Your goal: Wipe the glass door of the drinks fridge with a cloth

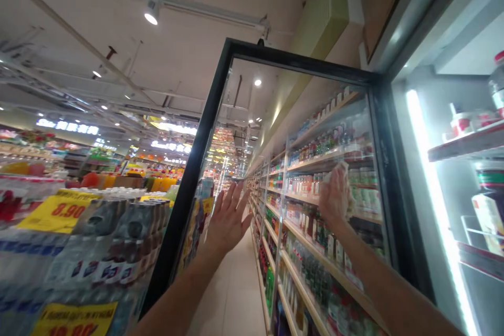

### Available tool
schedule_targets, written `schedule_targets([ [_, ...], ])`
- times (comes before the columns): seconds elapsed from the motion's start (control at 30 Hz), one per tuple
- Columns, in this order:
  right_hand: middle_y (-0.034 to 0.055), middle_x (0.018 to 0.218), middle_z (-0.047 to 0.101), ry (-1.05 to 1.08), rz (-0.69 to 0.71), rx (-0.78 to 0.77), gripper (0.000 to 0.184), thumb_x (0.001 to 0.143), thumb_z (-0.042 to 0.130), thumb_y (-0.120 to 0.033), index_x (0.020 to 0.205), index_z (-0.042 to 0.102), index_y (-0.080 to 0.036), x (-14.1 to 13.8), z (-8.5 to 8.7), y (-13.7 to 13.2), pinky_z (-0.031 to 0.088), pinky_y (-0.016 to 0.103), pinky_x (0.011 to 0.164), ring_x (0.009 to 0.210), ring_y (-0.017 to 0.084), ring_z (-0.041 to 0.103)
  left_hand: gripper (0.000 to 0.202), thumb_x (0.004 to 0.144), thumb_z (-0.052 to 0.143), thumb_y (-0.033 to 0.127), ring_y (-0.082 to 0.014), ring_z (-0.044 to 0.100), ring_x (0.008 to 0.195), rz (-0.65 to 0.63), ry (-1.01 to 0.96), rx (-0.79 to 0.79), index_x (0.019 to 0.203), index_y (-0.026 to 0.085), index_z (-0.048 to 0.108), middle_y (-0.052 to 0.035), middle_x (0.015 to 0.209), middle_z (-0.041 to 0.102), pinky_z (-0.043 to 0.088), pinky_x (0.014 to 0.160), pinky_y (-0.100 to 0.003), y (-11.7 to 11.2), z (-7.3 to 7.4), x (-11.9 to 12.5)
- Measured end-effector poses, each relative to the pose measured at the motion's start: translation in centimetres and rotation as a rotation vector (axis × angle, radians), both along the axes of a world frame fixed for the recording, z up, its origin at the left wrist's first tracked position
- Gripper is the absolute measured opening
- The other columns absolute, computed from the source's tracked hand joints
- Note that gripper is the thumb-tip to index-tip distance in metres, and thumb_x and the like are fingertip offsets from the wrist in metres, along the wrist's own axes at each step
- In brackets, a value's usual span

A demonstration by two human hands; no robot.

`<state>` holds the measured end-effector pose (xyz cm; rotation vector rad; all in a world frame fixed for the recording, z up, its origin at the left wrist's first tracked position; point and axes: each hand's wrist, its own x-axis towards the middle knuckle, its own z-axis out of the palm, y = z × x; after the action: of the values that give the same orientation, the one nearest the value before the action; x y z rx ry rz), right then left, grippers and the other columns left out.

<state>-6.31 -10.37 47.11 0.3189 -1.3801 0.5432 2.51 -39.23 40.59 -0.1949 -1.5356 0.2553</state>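
A glass fridge door [305, 61] with a black frame stands swung out in front of me. My left hand [228, 216] is raised before its left part, fingers spread and nothing in it; whether the palm touches the pane I cannot tell. Toward the pane's right side, my right hand [331, 200] presses a pale cloth [346, 189] to the glass. Part of the cloth is hidden behind the hand. Shelves of bottles show in and through the glass.
At the right is the lit fridge interior, with a bright light strip [437, 199] and a shelf [468, 143] of bottles and cups. Packs of bottled drinks [106, 265] with yellow price signs [59, 211] are stacked at the left. A pale floor [240, 289] runs ahead.
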Motion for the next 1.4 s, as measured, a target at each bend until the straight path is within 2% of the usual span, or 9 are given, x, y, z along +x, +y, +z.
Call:
schedule_targets([
  [0.1,0.0057,0.151,0.028,0.006,0.173,0.245,0.055,0.093,0.028,-0.034,0.146,0.018,-0.026,1.3,-1.8,-5.2,0.021,0.053,0.112,0.141,0.023,0.020,0.052,0.089,0.043,0.034,-0.0264,0.025,0.138,-0.066,0.038,0.004,0.138,0.017,0.037,-0.0120,0.144,0.039,0.022,0.112,-0.047,0.7,0.4,0.1],
  [0.23,0.0046,0.150,0.030,0.006,0.351,0.228,0.053,0.095,0.016,-0.031,0.147,0.011,-0.026,2.6,-2.5,-9.3,0.029,0.044,0.110,0.137,0.018,0.030,0.048,0.090,0.034,0.019,-0.0195,0.026,0.138,-0.296,0.010,-0.075,0.138,0.013,0.033,-0.0130,0.142,0.041,0.029,0.111,-0.040,5.3,2.5,-0.1],
  [0.33,0.0068,0.145,0.039,0.012,0.482,0.192,0.054,0.095,0.006,-0.027,0.148,0.005,-0.021,2.9,-1.9,-8.4,0.041,0.036,0.102,0.129,0.014,0.043,0.046,0.093,0.030,0.025,-0.0165,0.037,0.132,-0.407,-0.053,-0.120,0.136,0.010,0.037,-0.0123,0.138,0.047,0.037,0.106,-0.033,9.9,4.2,-1.1],
  [0.5,0.0120,0.141,0.044,0.042,0.351,-0.001,0.056,0.094,0.011,-0.035,0.148,0.013,-0.020,2.2,-1.7,-2.7,0.034,0.050,0.105,0.133,0.023,0.037,0.048,0.093,0.033,0.034,-0.0254,0.033,0.134,-0.213,0.000,-0.090,0.135,0.013,0.041,-0.0097,0.144,0.040,0.031,0.107,-0.048,14.0,5.0,-3.4],
  [0.7,0.0144,0.146,0.036,-0.082,-0.103,0.016,0.055,0.092,0.027,-0.041,0.142,0.033,-0.019,1.0,-3.1,1.8,0.022,0.063,0.105,0.138,0.032,0.024,0.044,0.092,0.032,0.026,-0.0229,0.030,0.136,-0.097,-0.044,-0.202,0.133,0.015,0.043,-0.0069,0.145,0.038,0.026,0.111,-0.047,10.3,7.3,-2.1],
  [0.9,0.0137,0.146,0.035,-0.091,-0.125,0.029,0.053,0.093,0.025,-0.039,0.142,0.033,-0.019,1.0,-3.2,1.4,0.024,0.061,0.106,0.139,0.031,0.023,0.041,0.085,0.042,0.023,-0.0297,0.026,0.137,-0.126,0.036,0.278,0.123,0.011,0.050,-0.0124,0.145,0.036,0.020,0.111,-0.053,3.6,13.2,1.5],
  [1.0,0.0136,0.146,0.035,-0.092,-0.120,0.016,0.053,0.093,0.025,-0.039,0.141,0.034,-0.018,1.1,-3.2,1.5,0.023,0.060,0.107,0.139,0.030,0.023,0.042,0.085,0.041,0.025,-0.0293,0.022,0.139,-0.148,0.020,0.260,0.124,0.009,0.049,-0.0150,0.148,0.031,0.025,0.110,-0.048,6.8,12.6,0.6],
  [1.2,0.0141,0.145,0.037,-0.104,-0.086,0.002,0.054,0.092,0.026,-0.038,0.142,0.031,-0.017,1.0,-3.2,1.8,0.023,0.061,0.106,0.138,0.029,0.025,0.045,0.091,0.033,0.026,-0.0223,0.028,0.137,-0.119,-0.087,-0.295,0.133,0.015,0.043,-0.0069,0.147,0.035,0.027,0.111,-0.043,17.1,7.6,-3.1],
  [1.4,0.0135,0.146,0.036,-0.087,-0.095,-0.001,0.054,0.092,0.027,-0.039,0.141,0.034,-0.018,1.0,-3.2,1.4,0.022,0.059,0.107,0.138,0.029,0.025,0.048,0.089,0.033,0.019,-0.0273,0.025,0.138,-0.141,-0.044,0.100,0.137,0.012,0.038,-0.0112,0.149,0.030,0.026,0.111,-0.050,9.0,12.0,-1.1],
])
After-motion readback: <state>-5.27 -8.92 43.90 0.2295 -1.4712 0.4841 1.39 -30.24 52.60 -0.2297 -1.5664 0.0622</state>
